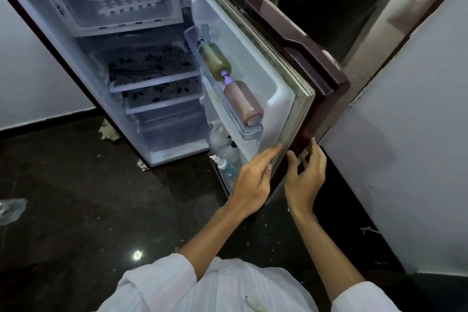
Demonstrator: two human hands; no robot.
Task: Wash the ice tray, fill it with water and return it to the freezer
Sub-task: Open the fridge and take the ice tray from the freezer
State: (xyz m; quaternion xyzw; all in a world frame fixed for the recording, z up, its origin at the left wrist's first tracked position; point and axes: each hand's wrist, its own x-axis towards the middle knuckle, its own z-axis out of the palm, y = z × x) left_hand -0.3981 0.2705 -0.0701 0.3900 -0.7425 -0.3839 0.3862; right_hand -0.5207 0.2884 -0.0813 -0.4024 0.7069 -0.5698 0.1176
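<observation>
Pressing the door edge point(300, 114), flat left hand point(254, 177) hides bottles point(228, 154); right hand point(306, 176) loosely spread.

Left hand point(254, 177) and right hand point(306, 175) flank the open fridge door point(266, 78).

On my feed I see a loose white shirt point(235, 284) with faint pale stripes. Its left sleeve point(162, 278) and right sleeve point(362, 296) end in wide cuffs near the elbows, leaving the forearms point(217, 230) bare. Small pale flecks point(253, 304) cling to the front.
</observation>
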